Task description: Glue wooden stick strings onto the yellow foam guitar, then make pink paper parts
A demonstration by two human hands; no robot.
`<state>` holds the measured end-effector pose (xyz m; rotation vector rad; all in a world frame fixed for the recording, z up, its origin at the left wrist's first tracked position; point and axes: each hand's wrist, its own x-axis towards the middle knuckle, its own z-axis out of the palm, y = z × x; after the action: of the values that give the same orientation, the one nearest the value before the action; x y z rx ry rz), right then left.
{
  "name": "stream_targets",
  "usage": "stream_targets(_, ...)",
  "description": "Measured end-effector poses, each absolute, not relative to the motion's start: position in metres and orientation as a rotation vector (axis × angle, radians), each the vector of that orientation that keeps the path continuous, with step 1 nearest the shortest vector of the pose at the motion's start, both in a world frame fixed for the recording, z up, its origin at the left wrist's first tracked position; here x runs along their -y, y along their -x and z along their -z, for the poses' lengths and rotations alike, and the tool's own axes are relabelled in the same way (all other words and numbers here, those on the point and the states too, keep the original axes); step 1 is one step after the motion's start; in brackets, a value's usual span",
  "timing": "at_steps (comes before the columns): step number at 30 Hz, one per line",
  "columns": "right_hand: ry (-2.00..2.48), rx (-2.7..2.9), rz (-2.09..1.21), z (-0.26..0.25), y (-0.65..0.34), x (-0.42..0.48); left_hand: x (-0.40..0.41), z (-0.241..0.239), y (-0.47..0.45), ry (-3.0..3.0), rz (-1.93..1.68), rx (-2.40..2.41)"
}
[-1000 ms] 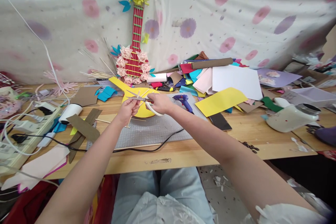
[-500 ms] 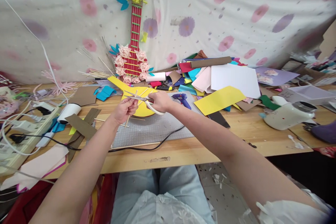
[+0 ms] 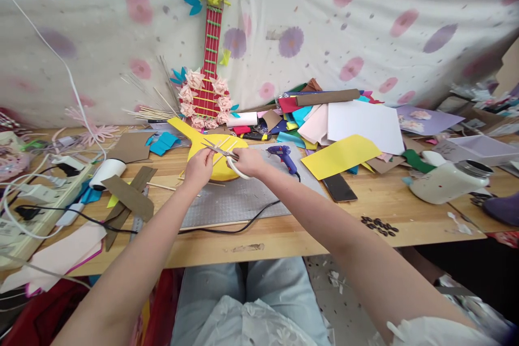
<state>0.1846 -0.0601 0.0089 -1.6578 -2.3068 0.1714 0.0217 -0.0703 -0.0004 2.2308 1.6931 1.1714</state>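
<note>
Looking down through the head view, you work near the middle of the frame. Your right hand (image 3: 248,162) grips the scissors (image 3: 219,150), fingers curled at the white handles; the metal blades stand slightly parted, tips aimed toward the upper left. Your left hand (image 3: 200,168) sits just beside the blades, thumb and fingertips drawn narrow, in a pinch; cannot tell what, if anything, is between them.

Under both hands, center of frame: a yellow guitar-shaped piece (image 3: 222,174), neck slanting toward the upper left, thin pale sticks (image 3: 232,146) lying across its round body. It overlaps a gray cutting mat (image 3: 235,206), crossed lower down by a black cord (image 3: 227,231).

Right of center, on the mat: a blue glue gun (image 3: 287,159). Farther right, a yellow sheet (image 3: 338,158) partly over a dark flat slab (image 3: 340,189); small dark rings (image 3: 380,226) cluster lower right, near your right forearm.

Upper center, a red guitar model (image 3: 211,48) stands against the flowered sheet (image 3: 292,0), pink paper roses (image 3: 187,94) around its body. Left side: crossed brown strips (image 3: 132,197).
</note>
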Motion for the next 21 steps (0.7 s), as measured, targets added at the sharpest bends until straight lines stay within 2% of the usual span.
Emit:
stream_targets(7, 1.454, 2.400, -0.112, -0.0104, -0.1866, 0.0607, 0.0752, 0.0048, -0.0162, -2.117, -1.184, -1.572)
stream_targets(21, 1.550, 2.388, -0.066, -0.0126, -0.1805, 0.0663, 0.0780, 0.0095, -0.0148, -2.057, -1.261, -1.564)
